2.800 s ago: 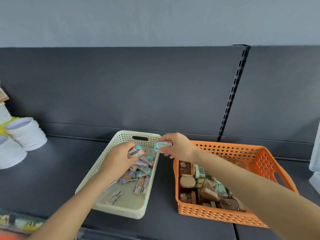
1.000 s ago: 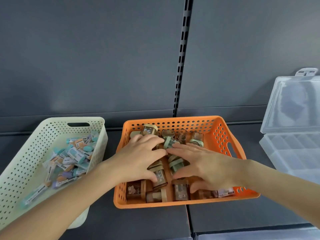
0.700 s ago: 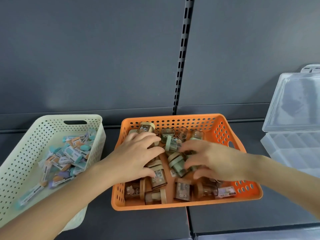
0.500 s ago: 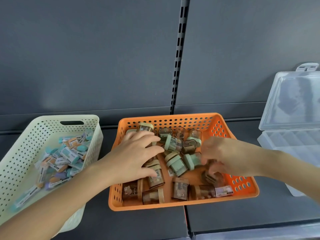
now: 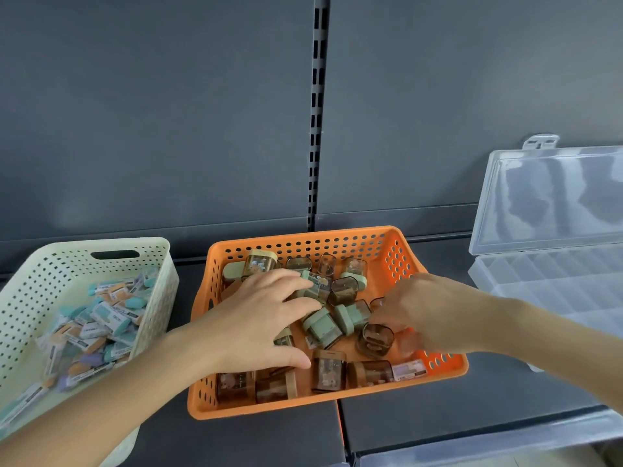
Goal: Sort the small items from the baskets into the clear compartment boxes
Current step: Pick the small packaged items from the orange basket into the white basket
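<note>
Well, your targets are the small boxy pencil sharpeners with translucent brown plastic bodies and tan or green caps (image 5: pixel 322 326), lying jumbled in the orange perforated plastic basket (image 5: pixel 296 238) at the middle of the shelf. Your left hand (image 5: pixel 256 318) lies spread across the left of the heap, fingers straight and resting on the pieces. Your right hand (image 5: pixel 428 308) is curled fingers-down at the basket's right side, just above a brown sharpener (image 5: pixel 376 338); you cannot tell from this angle whether it pinches anything.

Expect these to be light, rigid and smooth, so likely to slide against each other when nudged. Pinch one across its flat sides, not by the cap, which may pull off. The clear plastic compartment box with its lid raised (image 5: pixel 553 284) waits to the right, apart from the basket. The cream perforated basket (image 5: pixel 84 246) at the left holds wrapped pastel erasers (image 5: pixel 101 318).
</note>
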